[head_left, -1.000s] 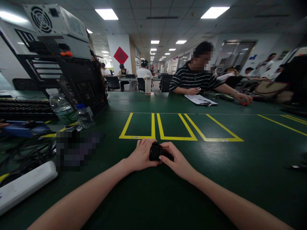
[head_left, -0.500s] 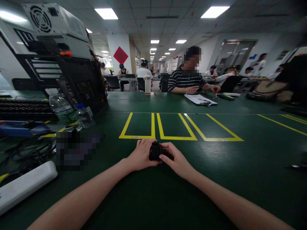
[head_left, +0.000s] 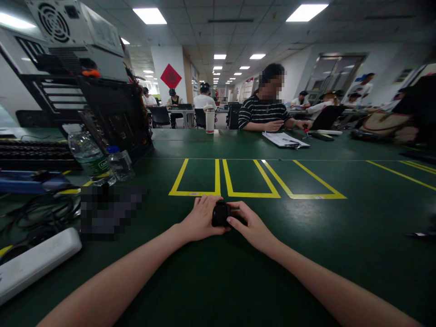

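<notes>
Between my two hands, low over the green table (head_left: 218, 281), is a small black rounded object (head_left: 220, 214); its exact kind I cannot make out. My left hand (head_left: 203, 218) is closed around its left side, fingers over the far side and thumb along the near edge. From the right, my right hand (head_left: 250, 225) grips it with thumb and fingertips, palm off the object. Much of the object's left side is covered by my left fingers. Just beyond the hands, yellow tape outlines (head_left: 252, 195) mark the tabletop.
Left are a water bottle (head_left: 89, 154), a blue-capped jar (head_left: 119, 165), black cables (head_left: 27, 218), a white power strip (head_left: 41, 263) and a computer chassis (head_left: 112, 113). Across the table, a person in a striped top (head_left: 262, 111) sits by a clipboard (head_left: 284, 139); a cup (head_left: 210, 120) stands nearby.
Both hands keep their hold on the black object, with hardly any movement. The whole view has shifted very slightly. The person across has moved a hand a little.
</notes>
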### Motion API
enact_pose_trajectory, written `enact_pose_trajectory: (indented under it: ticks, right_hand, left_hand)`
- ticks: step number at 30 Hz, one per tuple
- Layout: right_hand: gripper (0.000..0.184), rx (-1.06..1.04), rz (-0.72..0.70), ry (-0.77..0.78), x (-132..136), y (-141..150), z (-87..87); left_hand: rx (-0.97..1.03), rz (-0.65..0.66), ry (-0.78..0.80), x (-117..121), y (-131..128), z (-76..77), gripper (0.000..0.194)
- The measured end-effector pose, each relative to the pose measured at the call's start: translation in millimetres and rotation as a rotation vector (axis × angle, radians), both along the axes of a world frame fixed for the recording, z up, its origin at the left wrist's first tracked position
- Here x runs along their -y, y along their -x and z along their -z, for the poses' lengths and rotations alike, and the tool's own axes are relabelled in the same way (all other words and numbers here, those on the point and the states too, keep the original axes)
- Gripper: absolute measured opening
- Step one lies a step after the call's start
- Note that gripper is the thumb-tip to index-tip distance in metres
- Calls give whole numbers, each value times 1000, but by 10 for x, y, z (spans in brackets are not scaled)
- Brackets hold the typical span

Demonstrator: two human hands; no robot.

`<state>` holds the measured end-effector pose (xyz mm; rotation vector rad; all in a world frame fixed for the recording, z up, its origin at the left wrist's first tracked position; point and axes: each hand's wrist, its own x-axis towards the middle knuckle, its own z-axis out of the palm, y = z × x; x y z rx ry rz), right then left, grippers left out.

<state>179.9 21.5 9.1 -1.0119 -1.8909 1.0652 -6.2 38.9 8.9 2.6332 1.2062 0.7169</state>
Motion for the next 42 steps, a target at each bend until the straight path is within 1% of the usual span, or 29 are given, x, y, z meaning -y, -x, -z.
enact_pose_trajectory:
  ticks: [4, 8, 10, 14, 18, 21, 26, 32, 38, 42]
  right_hand:
    - [25, -13, -46, -31, 26, -1, -15]
    - [18, -77, -38, -30, 14, 8, 9]
    - [19, -81, -31, -5, 0, 10, 23]
    - [29, -45, -3, 21, -14, 4, 26]
    - [28, -20, -33, -9, -6, -5, 17]
    - [27, -41, -52, -32, 4, -6, 16]
    - [20, -77, -46, -1, 6, 3, 21]
    - [31, 1, -10, 20, 5, -1, -10]
    - [30, -22, -56, -33, 18, -2, -3]
    - [20, -58, -55, 5, 23, 9, 7]
  left_hand:
    - [0, 3, -7, -1, 4, 3, 66]
    - [-5, 1, -22, 0, -3, 3, 67]
    - [-3, 1, -27, 0, -7, 4, 66]
    - [-4, -2, -31, -8, -12, 19, 67]
    - [-3, -6, -37, -17, -6, 39, 68]
    - [0, -2, -23, -14, -1, 34, 67]
    - [13, -7, -12, -8, -8, 16, 66]
    - [9, -7, -1, -3, -6, 4, 67]
    - [-14, -3, -6, 7, 4, -8, 67]
    - [-7, -1, -9, 10, 0, -15, 66]
